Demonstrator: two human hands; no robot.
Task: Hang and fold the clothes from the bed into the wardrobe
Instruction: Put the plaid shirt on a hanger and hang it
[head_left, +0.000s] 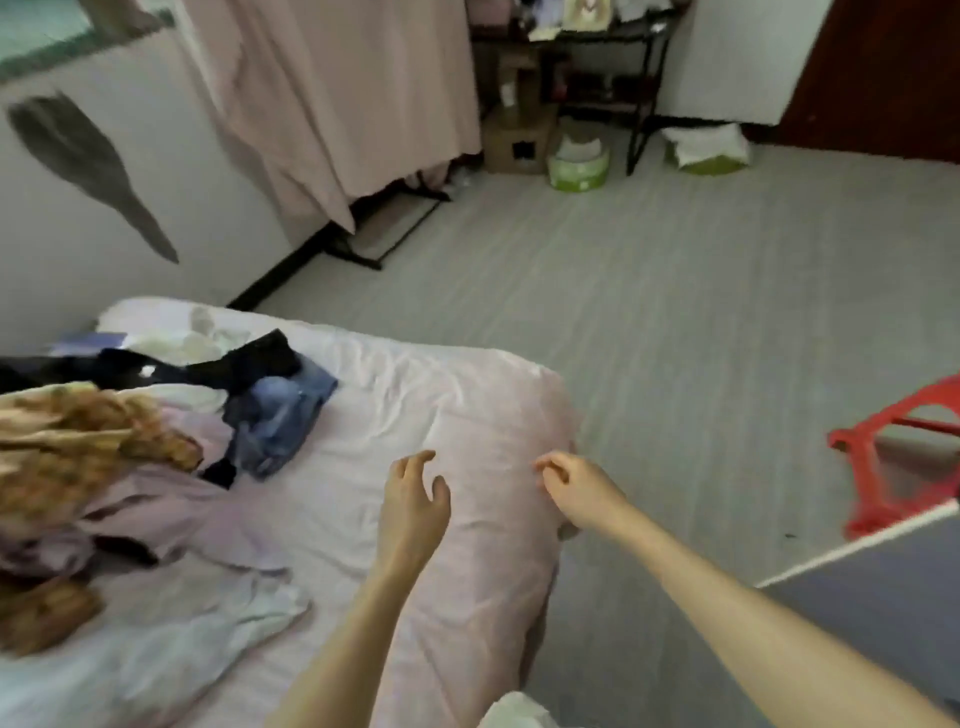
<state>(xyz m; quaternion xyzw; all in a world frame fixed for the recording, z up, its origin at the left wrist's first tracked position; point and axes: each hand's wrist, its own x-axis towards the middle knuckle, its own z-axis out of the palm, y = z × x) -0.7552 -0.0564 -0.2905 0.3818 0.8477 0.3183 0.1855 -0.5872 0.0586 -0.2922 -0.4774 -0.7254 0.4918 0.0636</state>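
Hands, left hand (415, 499) and right hand (574, 486), hover loosely curled, holding nothing, over the bed (467, 395); next: grasp 1 garment from the clothes pile (156, 447).

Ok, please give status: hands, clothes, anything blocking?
Left hand and right hand empty, above the bed. Clothes piled at left, untouched. Nothing blocking.
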